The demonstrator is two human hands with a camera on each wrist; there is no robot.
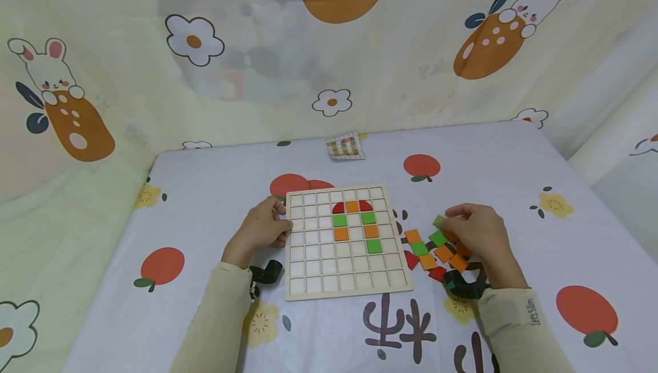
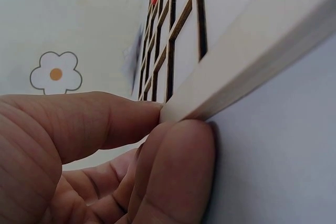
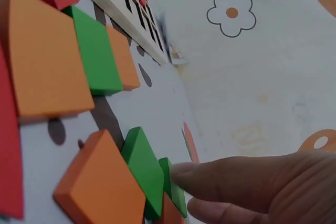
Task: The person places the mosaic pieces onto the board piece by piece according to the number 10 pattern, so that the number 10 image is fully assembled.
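A wooden grid board (image 1: 313, 254) lies on the table, with orange, green and red pieces in some upper cells. At its left edge my left hand (image 1: 261, 226) grips the rim; the left wrist view shows thumb and fingertips pinching the board's edge (image 2: 231, 80). To the right of the board, my right hand (image 1: 479, 233) is over a loose pile of tiles. Its fingertips pinch a green tile (image 1: 438, 221), also visible in the right wrist view (image 3: 176, 187). Beside that tile are another green tile (image 3: 143, 174) and an orange one (image 3: 102, 182). Part of the pile is hidden under the hand.
A small card with a coloured grid pattern (image 1: 346, 147) stands behind the board near the table's back edge. Red pieces (image 1: 411, 259) lie close to the board's right edge. A printed cloth (image 1: 205, 321) covers the table, and a patterned curtain (image 1: 257, 76) hangs behind it.
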